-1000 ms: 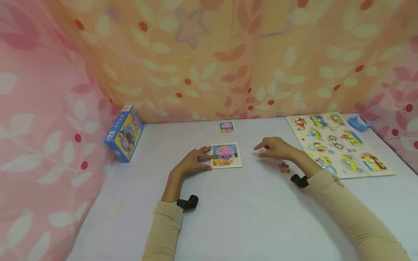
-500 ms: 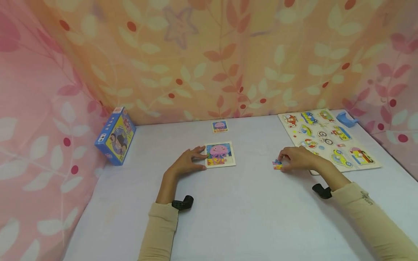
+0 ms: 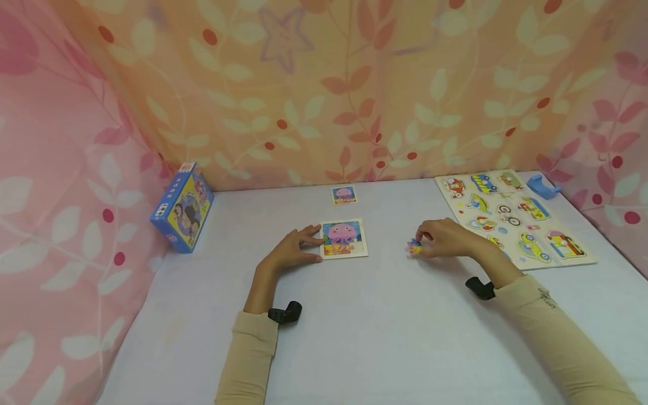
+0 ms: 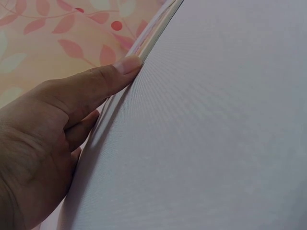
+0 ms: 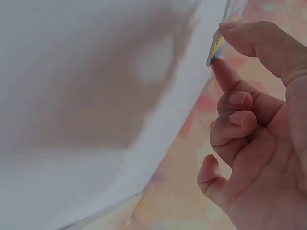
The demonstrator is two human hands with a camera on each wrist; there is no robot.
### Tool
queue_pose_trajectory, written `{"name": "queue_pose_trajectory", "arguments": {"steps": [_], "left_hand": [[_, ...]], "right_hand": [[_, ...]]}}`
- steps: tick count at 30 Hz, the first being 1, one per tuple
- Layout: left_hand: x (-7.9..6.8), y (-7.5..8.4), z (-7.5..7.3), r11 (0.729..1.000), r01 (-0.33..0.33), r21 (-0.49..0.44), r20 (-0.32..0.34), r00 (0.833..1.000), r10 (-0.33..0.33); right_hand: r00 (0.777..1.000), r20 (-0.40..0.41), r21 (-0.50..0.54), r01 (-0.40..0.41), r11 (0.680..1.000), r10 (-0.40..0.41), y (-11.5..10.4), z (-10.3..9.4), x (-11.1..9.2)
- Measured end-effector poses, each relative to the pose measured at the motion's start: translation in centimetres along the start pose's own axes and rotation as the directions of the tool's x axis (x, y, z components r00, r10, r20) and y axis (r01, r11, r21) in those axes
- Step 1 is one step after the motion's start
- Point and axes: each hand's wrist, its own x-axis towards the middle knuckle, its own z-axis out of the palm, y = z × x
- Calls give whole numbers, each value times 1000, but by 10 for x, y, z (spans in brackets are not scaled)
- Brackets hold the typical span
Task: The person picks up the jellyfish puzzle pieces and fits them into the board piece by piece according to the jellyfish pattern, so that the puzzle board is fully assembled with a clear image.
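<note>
A small square jigsaw puzzle with a pink jellyfish picture lies flat in its white frame, with a pale patch at its lower right. My left hand rests at the frame's left side, fingertips and thumb touching the edge. In the left wrist view the thumb lies along that edge. To the right, my right hand pinches a colourful jigsaw piece between thumb and index finger. The right wrist view shows this piece edge-on above the white cloth, the other fingers curled in.
Behind the puzzle lies a small jellyfish picture card. A blue and yellow box stands at the far left. At the right are a large vehicle puzzle board and a blue plastic object. Patterned curtains enclose the table.
My right hand has reached down to the jigsaw piece, pinched it and brought it a little left, off its former spot. The left hand stays at the puzzle frame; the head view shifts slightly.
</note>
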Motion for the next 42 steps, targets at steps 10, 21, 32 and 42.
{"name": "queue_pose_trajectory", "arguments": {"steps": [10, 21, 32, 42], "left_hand": [[-3, -3, 5, 999, 17, -40, 4, 1000, -17], [-1, 1, 5, 1000, -12, -12, 0, 1000, 12], [1, 1, 5, 1000, -3, 9, 7, 1000, 3], [0, 1, 2, 999, -37, 37, 13, 999, 37]], "right_hand": [[992, 51, 23, 112, 993, -113, -47, 24, 56], [989, 65, 43, 128, 991, -130, -61, 42, 83], [991, -23, -17, 130, 991, -130, -66, 43, 82], [999, 5, 60, 33, 998, -34, -74, 47, 84]]}}
